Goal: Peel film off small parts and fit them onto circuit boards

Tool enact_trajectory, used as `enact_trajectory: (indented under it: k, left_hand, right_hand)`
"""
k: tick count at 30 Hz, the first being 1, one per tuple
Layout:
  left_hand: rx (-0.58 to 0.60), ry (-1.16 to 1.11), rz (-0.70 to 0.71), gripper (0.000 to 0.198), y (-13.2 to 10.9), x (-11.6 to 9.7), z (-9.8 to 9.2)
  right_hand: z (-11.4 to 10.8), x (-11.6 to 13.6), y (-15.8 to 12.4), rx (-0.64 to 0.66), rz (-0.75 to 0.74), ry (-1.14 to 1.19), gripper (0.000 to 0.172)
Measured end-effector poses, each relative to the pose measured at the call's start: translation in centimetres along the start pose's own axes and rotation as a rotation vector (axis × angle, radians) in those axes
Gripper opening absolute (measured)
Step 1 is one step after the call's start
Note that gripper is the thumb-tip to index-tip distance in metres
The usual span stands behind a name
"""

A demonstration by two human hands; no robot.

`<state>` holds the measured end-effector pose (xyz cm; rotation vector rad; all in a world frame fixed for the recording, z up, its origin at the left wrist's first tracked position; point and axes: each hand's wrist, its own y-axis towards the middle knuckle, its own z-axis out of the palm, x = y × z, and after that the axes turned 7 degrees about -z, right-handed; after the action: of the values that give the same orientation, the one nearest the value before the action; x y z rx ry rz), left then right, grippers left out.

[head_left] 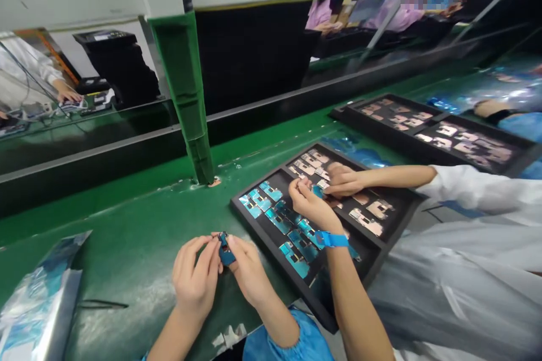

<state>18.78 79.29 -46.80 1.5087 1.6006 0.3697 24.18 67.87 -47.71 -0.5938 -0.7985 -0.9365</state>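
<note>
Both my hands meet over the green work surface [139,237] near the front edge. My left hand [195,282] and my right hand [248,271] are closed in a pinch on one small blue-filmed part [226,252] held between the fingertips. Just to the right lies a black tray [258,223] with rows of blue-filmed parts [277,217] on its left side and bare copper-coloured parts [372,217] on its right. A co-worker's two hands [322,192], one with a blue wrist strap [332,240], work a small piece over that tray.
A silvery foil bag [38,299] lies at the front left. A green post [188,101] stands behind my hands, with a black conveyor rail [105,158] beyond. A second black tray [436,132] of parts sits at the far right. Other people work in the background.
</note>
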Motion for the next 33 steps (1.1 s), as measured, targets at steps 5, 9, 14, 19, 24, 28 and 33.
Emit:
enact_trajectory:
  k: [5,9,14,19,24,28,33]
  left_hand:
    - [-0.030,0.003,0.018,0.030,0.2,-0.5,0.0]
    - [-0.031,-0.017,0.045,0.030,0.5,-1.0,0.0]
    - [-0.021,-0.050,0.080,0.031,0.9,-1.5,0.0]
    - [0.037,-0.097,0.072,0.022,0.9,-1.5,0.2]
    - [0.086,-0.120,0.123,0.026,0.6,-1.1,0.4]
    - [0.116,-0.143,0.184,0.025,0.2,-0.9,0.5]
    - [0.137,-0.163,0.211,0.026,0.1,-0.7,0.6]
  right_hand:
    - [-0.3,0.7,-0.2,-0.009,0.070,-0.001,0.051]
    - [-0.5,1.0,-0.3,0.003,0.108,-0.023,0.044]
    - [-0.1,1.8,-0.1,-0.073,0.115,0.067,0.046]
    - [0.3,2.6,0.2,-0.097,0.143,0.156,0.036]
    - [-0.3,2.4,0.6,-0.129,0.137,0.278,0.028]
    - [-0.8,2.2,1.1,-0.141,0.129,0.417,0.039]
    - [-0.9,1.8,1.5,-0.070,0.103,0.464,0.044]
